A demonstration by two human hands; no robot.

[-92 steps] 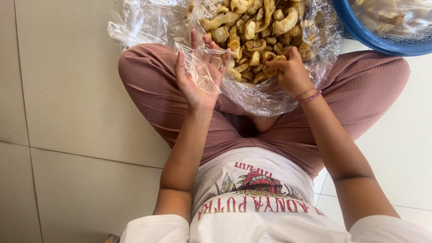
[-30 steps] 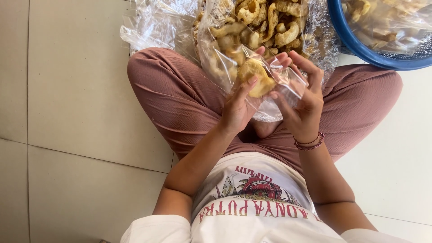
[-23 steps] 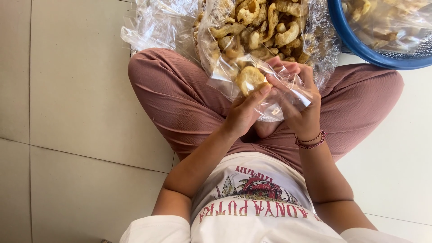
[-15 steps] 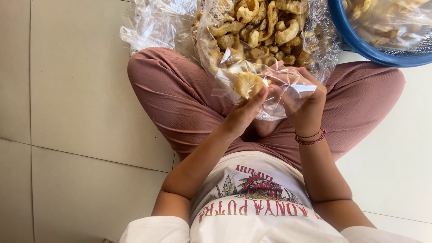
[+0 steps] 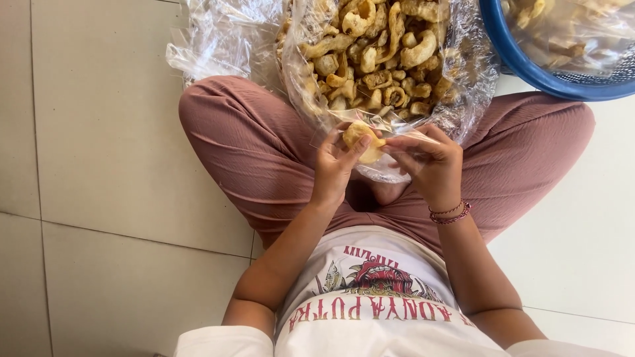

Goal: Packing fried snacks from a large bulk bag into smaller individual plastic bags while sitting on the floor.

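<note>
Floor point(image 5: 99, 132) tiles at left. Left hand point(image 5: 334, 162) over the lap, grip pinching a small bag point(image 5: 377, 149) holding a cracker point(image 5: 360, 135). Right hand point(image 5: 430, 165) just beside, fingers pinched on the same bag's top edge. Big bag point(image 5: 463, 99) of crackers sits just above the hands, between the knees. Blue basket point(image 5: 529, 63) at far right.

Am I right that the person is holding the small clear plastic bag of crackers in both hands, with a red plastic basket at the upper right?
Not quite: the head view shows the round plastic basket is blue, not red. The rest holds: left hand and right hand both hold the small clear plastic bag of golden crackers.
</note>
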